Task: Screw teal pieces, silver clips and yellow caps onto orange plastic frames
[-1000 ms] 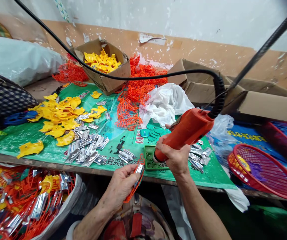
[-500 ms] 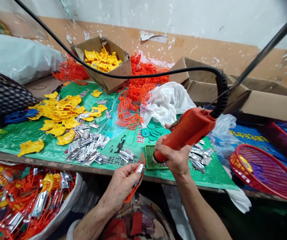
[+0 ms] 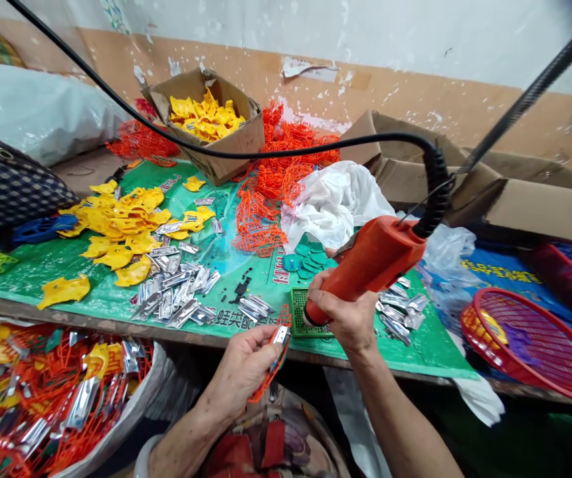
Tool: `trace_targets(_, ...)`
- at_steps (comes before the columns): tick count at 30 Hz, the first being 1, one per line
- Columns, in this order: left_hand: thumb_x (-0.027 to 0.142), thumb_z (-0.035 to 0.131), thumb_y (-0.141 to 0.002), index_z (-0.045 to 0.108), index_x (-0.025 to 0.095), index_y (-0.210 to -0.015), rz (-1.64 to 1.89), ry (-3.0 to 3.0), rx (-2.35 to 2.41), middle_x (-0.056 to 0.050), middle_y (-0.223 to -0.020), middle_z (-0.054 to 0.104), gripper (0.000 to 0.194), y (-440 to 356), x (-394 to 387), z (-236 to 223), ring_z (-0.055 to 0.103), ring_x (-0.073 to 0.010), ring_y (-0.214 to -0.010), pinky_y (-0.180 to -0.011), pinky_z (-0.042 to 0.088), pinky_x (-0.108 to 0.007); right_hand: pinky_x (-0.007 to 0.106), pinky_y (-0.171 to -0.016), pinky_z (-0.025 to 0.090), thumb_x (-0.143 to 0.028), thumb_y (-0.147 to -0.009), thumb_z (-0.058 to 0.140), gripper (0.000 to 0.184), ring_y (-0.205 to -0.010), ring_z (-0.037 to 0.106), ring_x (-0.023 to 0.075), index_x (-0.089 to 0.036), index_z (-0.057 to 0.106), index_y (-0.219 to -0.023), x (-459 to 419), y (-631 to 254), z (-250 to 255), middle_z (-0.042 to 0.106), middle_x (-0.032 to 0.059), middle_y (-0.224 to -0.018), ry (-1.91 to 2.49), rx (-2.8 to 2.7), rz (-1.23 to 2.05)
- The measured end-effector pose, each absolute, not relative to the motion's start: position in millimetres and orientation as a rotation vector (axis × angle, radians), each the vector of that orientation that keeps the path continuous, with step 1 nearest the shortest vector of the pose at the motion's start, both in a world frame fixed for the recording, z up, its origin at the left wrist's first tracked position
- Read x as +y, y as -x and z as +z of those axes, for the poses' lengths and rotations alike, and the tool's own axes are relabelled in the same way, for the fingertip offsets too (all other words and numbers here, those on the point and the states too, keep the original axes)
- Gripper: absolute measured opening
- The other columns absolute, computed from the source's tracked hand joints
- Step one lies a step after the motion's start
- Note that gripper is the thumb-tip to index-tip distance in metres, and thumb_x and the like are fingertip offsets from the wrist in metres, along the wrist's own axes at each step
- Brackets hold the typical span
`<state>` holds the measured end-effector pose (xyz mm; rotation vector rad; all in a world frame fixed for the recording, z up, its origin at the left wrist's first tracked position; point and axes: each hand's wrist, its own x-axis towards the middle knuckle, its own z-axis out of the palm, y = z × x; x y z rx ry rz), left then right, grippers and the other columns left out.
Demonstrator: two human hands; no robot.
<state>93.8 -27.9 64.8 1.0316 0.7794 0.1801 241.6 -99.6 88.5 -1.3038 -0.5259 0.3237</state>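
Observation:
My left hand [image 3: 250,364] pinches an orange plastic part with a shiny metal plate [image 3: 280,334] on it, just off the table's front edge. My right hand [image 3: 350,315] is wrapped round the body of a red electric screwdriver [image 3: 365,262], tilted with its nose down to the left. That nose hangs over a small green basket [image 3: 297,312]; what lies in the basket is mostly hidden by the tool. Loose metal plates [image 3: 176,292] lie left of my hands, and more metal plates [image 3: 401,309] lie to the right. Teal plastic pieces [image 3: 310,255] sit behind the basket.
A black cable [image 3: 266,154] arches across from the screwdriver. Yellow plastic parts [image 3: 121,219] are heaped at left, with a cardboard box [image 3: 230,156] of them behind. Orange plastic frames [image 3: 286,169] and a white bag [image 3: 335,199] lie mid-table. A red basket [image 3: 535,385] stands right; a filled sack [image 3: 141,398] lower left.
Both hands keep their grips almost unmoved. The screwdriver's rear end has tipped very slightly left and down, and the whole view has shifted a little.

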Motion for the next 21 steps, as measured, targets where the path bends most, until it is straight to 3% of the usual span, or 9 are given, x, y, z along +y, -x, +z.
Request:
trace_targets(8,0.032,0.075,-0.064,0.077,0.015,-0.087,0.186,-1.057,0.761,0.000,-0.068,0.066,0.028,-94.4,-30.1,67.6,0.051,-0.0116,-0.063,-0.062,0.035,-0.021,0.028,-0.053,0.045,-0.015,-0.059,0.073,0.012,-0.055,0.054,0.0136,-0.017,0.064,-0.067,-100.2,-241.5,88.6,0.061,-0.0020,-0.061,1.301,-0.507,0.335)
trace_targets(15,0.033,0.072,-0.068,0.077,0.015,-0.089,0.165,-1.133,0.793,0.005,-0.054,0.054,0.028,-93.4,-31.3,71.7,0.028,-0.0061,-0.044,-0.047,0.021,-0.022,0.033,-0.058,0.048,-0.017,-0.061,0.072,0.010,-0.056,0.056,0.0148,-0.018,0.062,-0.064,-103.3,-246.2,110.6,0.060,-0.0015,-0.061,1.194,-0.534,0.319)
trace_targets(21,0.038,0.074,-0.069,0.077,0.016,-0.093,0.172,-1.116,0.741,0.002,-0.059,0.061,0.032,-92.4,-31.5,60.5,0.039,-0.0093,-0.050,-0.049,0.026,-0.023,0.033,-0.056,0.048,-0.018,-0.057,0.070,0.024,-0.054,0.055,0.0146,-0.022,0.061,-0.080,-105.2,-236.4,141.2,0.057,-0.0035,-0.062,1.086,-0.516,0.369)
